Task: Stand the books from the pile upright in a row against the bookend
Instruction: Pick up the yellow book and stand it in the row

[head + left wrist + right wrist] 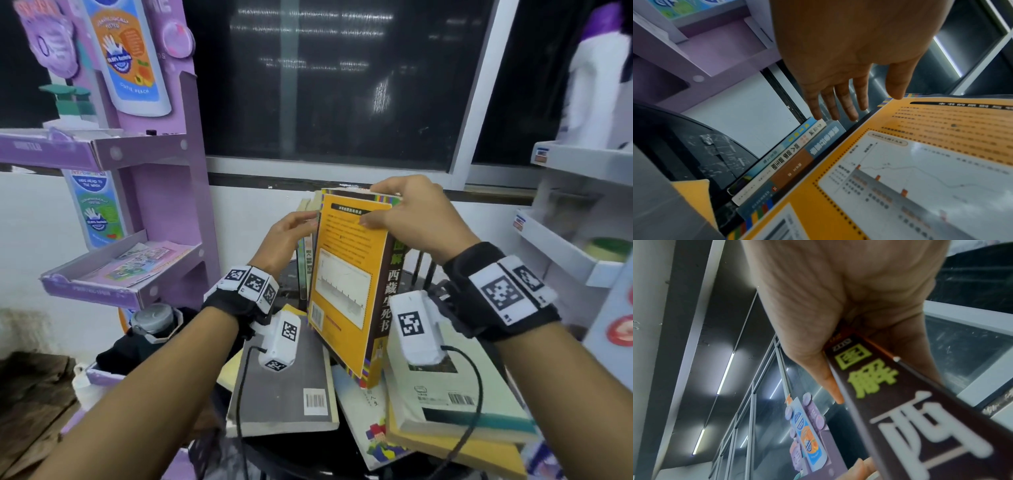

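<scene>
A yellow book (346,274) with a dark spine stands tilted, its lower corner over the pile. My right hand (407,212) pinches its top edge, thumb on the back cover; the right wrist view shows the hand (838,337) clamped on the spine (900,402). My left hand (291,229) reaches behind it with straight fingers. The fingertips (818,116) rest on the tops of three upright books (789,164) and the thumb touches the yellow book (900,162). A grey book (284,387), a white and green book (455,394) and a colourful one (373,431) lie flat. I cannot make out the bookend.
The books sit on a dark round table (694,146). A purple cardboard display rack (164,205) stands close on the left, a white shelf unit (565,253) on the right, a dark window (325,85) behind. A capped bottle (154,322) sits in a black bag, lower left.
</scene>
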Demonstrator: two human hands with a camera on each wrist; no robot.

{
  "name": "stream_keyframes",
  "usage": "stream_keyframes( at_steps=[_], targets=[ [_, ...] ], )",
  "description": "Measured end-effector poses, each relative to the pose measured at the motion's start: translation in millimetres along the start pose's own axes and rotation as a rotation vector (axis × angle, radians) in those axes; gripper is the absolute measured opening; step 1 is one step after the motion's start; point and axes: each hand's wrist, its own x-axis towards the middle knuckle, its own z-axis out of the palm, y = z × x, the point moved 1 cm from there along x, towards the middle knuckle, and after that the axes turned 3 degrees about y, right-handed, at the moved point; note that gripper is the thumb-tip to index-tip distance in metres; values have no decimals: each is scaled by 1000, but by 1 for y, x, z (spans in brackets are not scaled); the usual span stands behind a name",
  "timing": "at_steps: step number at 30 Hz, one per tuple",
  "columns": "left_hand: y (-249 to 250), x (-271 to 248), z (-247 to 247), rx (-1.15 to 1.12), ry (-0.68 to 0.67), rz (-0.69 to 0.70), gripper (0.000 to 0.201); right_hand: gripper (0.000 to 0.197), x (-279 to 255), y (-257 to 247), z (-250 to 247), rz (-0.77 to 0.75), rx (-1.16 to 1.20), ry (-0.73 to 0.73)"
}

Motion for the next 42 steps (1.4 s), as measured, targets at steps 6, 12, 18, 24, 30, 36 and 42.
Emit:
stream_keyframes(
  at_steps=[6, 12, 18, 24, 30, 36, 42],
  targets=[
    [-3, 21, 45, 101, -33, 37, 36, 47, 7, 24, -31, 34, -60, 95],
    [5, 36, 82, 205, -38, 55, 44, 53, 17, 43, -47, 66, -119, 176],
    [3, 54, 98, 413, -34, 59, 50, 53, 36, 60, -47, 80, -166, 210],
    [-6, 75, 104, 479, -24, 27, 55, 49, 58, 74, -37, 97, -193, 218],
    [-15, 95, 112, 536, -60, 30, 55, 41, 82, 87, -23, 97, -219, 252],
    [-24, 116, 121, 660, -81, 41, 59, 42, 107, 102, -7, 108, -233, 271],
    [-32, 128, 124, 777, -129, 73, 60, 40, 133, 113, 9, 120, -218, 308]
  ],
)
